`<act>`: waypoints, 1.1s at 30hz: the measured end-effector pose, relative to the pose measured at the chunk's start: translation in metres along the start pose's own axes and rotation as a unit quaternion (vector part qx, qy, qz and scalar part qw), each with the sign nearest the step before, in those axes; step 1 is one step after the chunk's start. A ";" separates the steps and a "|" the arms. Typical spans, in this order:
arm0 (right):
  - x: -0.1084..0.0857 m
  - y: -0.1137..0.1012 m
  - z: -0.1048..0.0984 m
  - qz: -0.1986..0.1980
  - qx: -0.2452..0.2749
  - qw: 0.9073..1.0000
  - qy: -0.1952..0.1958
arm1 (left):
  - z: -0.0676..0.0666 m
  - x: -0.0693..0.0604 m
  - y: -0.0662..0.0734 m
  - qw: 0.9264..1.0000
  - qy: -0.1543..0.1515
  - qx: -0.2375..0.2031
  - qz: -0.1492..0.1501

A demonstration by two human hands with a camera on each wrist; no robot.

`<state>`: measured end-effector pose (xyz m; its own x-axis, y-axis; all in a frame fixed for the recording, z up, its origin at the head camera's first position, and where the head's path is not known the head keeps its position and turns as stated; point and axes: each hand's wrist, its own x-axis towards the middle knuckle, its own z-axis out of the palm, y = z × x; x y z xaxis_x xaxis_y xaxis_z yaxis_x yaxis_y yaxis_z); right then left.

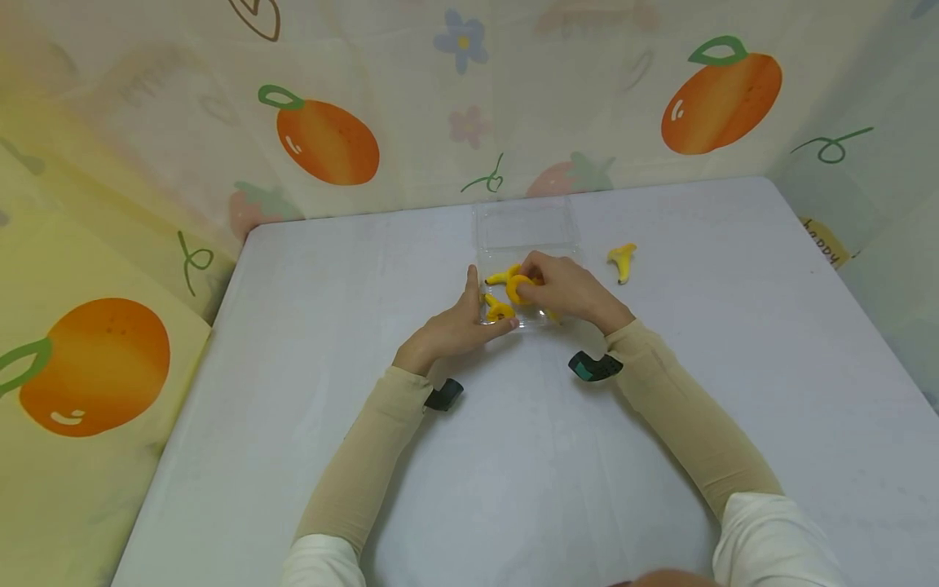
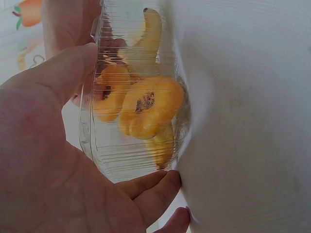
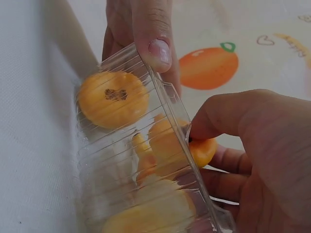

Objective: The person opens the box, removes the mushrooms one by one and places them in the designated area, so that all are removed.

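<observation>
A clear plastic clamshell box (image 1: 531,322) stands on the table. My left hand (image 1: 458,322) grips its front left corner, thumb along the front rim and fingers down the left side. My right hand (image 1: 568,289) pinches a round orange toy piece (image 3: 203,151), like a small pumpkin, at the box's rim. Inside, a lobed orange piece with a dark patch (image 2: 150,104) rests near a toy banana (image 2: 153,36). Through the ribbed wall, a yellow piece (image 3: 150,216) shows blurred. My right fingertips are partly hidden in the head view.
The box's lid (image 1: 526,224) lies folded back behind it. To the right sits a yellow toy banana bunch (image 1: 622,261) on the white table (image 1: 352,285). A fruit-printed cloth (image 1: 411,114) hangs along the table's back edge.
</observation>
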<state>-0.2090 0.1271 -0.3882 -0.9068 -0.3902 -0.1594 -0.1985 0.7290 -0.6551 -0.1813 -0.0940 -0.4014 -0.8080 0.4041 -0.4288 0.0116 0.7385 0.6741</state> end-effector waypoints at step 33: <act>-0.001 -0.001 0.001 -0.035 0.051 0.998 0.031 | 0.000 0.000 -0.001 1.000 0.001 -0.007 -0.005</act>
<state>-0.2081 0.1262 -0.3878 -0.9139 -0.4005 -0.0663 -0.2264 0.6382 -0.7358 -0.1810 -0.0951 -0.4024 -0.8097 0.3948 -0.4341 -0.0047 0.7354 0.6776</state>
